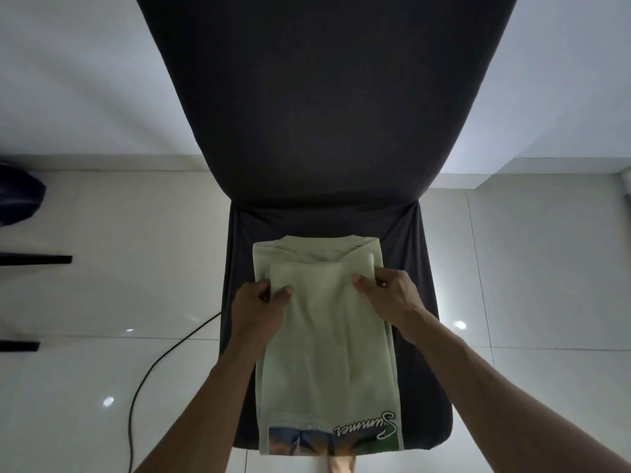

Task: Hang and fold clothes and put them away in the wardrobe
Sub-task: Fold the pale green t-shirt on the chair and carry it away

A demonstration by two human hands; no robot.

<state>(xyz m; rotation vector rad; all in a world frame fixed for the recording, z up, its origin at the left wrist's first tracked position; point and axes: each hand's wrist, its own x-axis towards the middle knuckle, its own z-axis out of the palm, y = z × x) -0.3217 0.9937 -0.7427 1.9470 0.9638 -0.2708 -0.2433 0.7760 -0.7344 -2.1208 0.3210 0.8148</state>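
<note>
A pale green T-shirt (327, 343) lies lengthwise on the seat of a dark grey covered chair (420, 336), partly folded, its printed picture and the word "Summer" at the near edge. My left hand (263, 308) pinches the left corner of the folded-over upper layer. At the right corner of that same layer, my right hand (389, 295) grips the cloth. The shirt's collar end lies beyond my hands, toward the chair back.
The chair's tall back (324, 97) rises straight ahead. A black cable (150, 370) curves over the glossy white tiled floor on the left. Dark furniture legs (34, 259) and a dark object (20, 196) sit at the far left. A white wall stands behind.
</note>
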